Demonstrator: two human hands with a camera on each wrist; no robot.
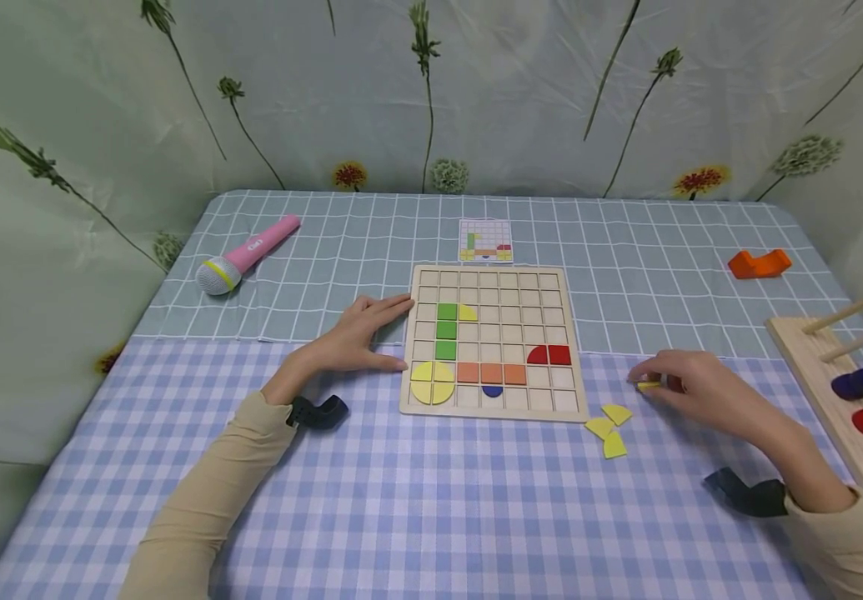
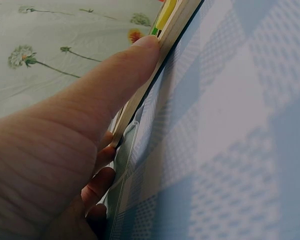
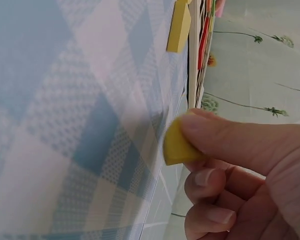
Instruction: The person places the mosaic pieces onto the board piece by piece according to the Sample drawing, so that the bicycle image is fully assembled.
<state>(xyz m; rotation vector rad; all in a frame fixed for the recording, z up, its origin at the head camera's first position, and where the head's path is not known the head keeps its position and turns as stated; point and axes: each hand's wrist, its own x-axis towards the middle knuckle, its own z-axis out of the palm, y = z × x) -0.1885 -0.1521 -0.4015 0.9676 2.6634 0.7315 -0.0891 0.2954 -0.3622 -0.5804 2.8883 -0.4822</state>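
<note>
A square wooden grid board (image 1: pixel 509 282) lies flat on the cloth. My left hand (image 1: pixel 348 340) rests at its left side, fingers stretched toward the upper edge and thumb touching the lower edge. The board bears green squares (image 1: pixel 446 330), orange squares (image 1: pixel 491 373), red pieces (image 1: pixel 559 356), a blue half circle (image 1: pixel 492 391), a yellow circle of quarters (image 1: pixel 433 383) and a lone yellow quarter (image 1: pixel 466 312). Right of the board, my right hand (image 1: pixel 701 396) pinches a yellow quarter-circle piece (image 3: pixel 177 147) between thumb and fingers. Three loose yellow quarters (image 1: pixel 614 446) lie by the board's lower right corner.
A small pattern card (image 1: pixel 485 236) lies behind the board. Back left is a pink toy microphone (image 1: pixel 262 242); back right, an orange curved block (image 1: pixel 760 265). A wooden bead frame (image 1: pixel 802 346) stands along the right side, beyond the right hand.
</note>
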